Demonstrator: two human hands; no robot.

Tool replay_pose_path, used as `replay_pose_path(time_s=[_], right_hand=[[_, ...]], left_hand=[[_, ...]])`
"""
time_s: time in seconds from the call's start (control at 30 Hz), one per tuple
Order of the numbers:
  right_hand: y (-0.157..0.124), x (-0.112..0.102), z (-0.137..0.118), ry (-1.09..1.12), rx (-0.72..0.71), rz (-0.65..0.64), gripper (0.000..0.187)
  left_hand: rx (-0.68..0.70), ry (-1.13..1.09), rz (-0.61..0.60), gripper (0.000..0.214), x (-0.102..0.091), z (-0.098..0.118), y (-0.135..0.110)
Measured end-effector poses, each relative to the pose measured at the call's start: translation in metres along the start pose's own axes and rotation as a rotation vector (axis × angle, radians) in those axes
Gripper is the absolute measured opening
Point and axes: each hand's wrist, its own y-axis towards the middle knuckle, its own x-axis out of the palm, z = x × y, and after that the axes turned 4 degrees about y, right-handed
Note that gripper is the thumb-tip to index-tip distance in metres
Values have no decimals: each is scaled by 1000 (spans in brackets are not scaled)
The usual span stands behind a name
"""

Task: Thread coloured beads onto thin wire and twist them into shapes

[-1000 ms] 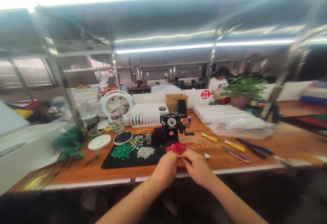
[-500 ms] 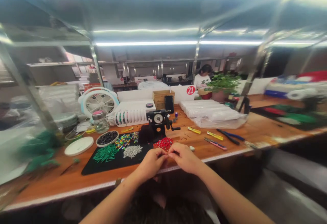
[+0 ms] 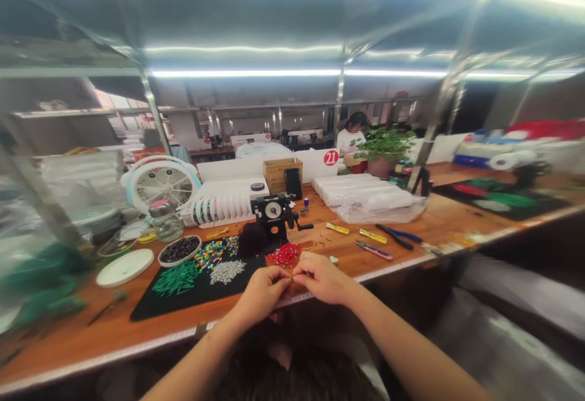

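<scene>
My left hand (image 3: pixel 265 291) and my right hand (image 3: pixel 323 278) meet fingertip to fingertip above the front edge of the bench. Both are closed in a pinch; whatever sits between the fingers is too small to make out. Just beyond them lies a heap of red pieces (image 3: pixel 284 255). To the left, a black mat (image 3: pixel 150 305) carries green tubes (image 3: pixel 176 278), small silver-grey pieces (image 3: pixel 227 272) and mixed coloured beads (image 3: pixel 211 255). Behind the heap stands a black hand-cranked device with a round dial (image 3: pixel 274 210), and a dark bundle of fine strands (image 3: pixel 252 241) rests beside it.
A bowl of black pieces (image 3: pixel 180 250), a white lid (image 3: pixel 125 268), a glass jar (image 3: pixel 167 223) and a fan (image 3: pixel 161 188) stand left. Right are yellow-handled tools (image 3: pixel 373 236), a pink-handled tool (image 3: pixel 373 250), pliers (image 3: pixel 401 236) and plastic-wrapped white rolls (image 3: pixel 370 197). A person (image 3: pixel 351 136) sits far back.
The view has turned slightly right, so the bench things sit further left in the picture. My hands stay pinched together at the fingertips in nearly the same pose.
</scene>
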Motion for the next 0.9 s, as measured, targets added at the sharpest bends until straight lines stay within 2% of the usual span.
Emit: replay_pose_path(time_s=[0.27,0.53,0.7,0.77,0.9], right_hand=[[-5,6,2,80,47,43,19],[-7,10,8,83,56,11,26],[-11,12,10,86,58,1,23],[-12,7,10,101,85,-38,20],[-10,-14,7,90,136,-273,18]], left_hand=[[-24,-14,28,21,4,-3,0],[-51,-96,-21,22,8,-8,-3],[-53,-124,-28,20,9,-7,-6],[-55,-123,-15,18,15,-5,-10],[-128,-157,63,15,41,2,-19]])
